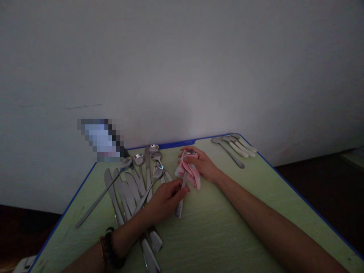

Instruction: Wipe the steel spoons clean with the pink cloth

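Observation:
My left hand (166, 199) is closed around the flat handle of a metal spoon (179, 209), which points away from me. My right hand (204, 163) grips a pink and white cloth (193, 177) wrapped about the spoon's head. Only a shiny bit of that head shows above the cloth; the rest is covered. Left of my hands lies a loose pile of metal cutlery, with several table knives (113, 193), a ladle-like round spoon (138, 160) and a long-handled spoon (98, 203). My left forearm passes over part of this pile.
On the far right of the green, blue-edged table (227, 227) lie a metal spoon (229, 153) and several white-handled utensils (241, 148). A blurred-out phone-like screen (99, 140) stands at the far left corner. A pale wall (182, 76) rises directly behind the table.

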`<action>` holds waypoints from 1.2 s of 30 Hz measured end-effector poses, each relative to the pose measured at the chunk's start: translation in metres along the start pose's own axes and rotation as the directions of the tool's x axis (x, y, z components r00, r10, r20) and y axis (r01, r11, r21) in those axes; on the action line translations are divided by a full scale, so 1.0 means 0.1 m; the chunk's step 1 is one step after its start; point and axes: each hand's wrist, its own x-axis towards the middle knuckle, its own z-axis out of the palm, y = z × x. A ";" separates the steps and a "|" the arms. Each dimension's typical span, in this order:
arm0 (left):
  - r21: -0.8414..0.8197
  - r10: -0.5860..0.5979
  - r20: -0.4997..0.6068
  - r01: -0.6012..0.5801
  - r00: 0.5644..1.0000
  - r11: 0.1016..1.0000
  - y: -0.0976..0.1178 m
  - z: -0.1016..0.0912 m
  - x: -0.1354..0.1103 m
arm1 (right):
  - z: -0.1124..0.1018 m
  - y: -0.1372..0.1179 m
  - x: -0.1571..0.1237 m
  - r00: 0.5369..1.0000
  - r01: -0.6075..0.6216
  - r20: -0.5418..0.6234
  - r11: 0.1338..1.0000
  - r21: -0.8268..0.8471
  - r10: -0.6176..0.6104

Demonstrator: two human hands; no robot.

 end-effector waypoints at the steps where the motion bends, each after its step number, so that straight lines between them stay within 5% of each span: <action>1: -0.004 0.004 0.004 -0.004 1.000 1.000 0.00 0.00 0.00 | 0.00 0.00 0.00 1.000 -0.004 0.000 1.000 0.002 0.004; 36: -0.040 0.017 0.000 -0.017 1.000 0.999 0.01 0.01 -0.02 | -0.01 0.01 0.02 1.000 0.002 -0.004 0.999 0.039 -0.002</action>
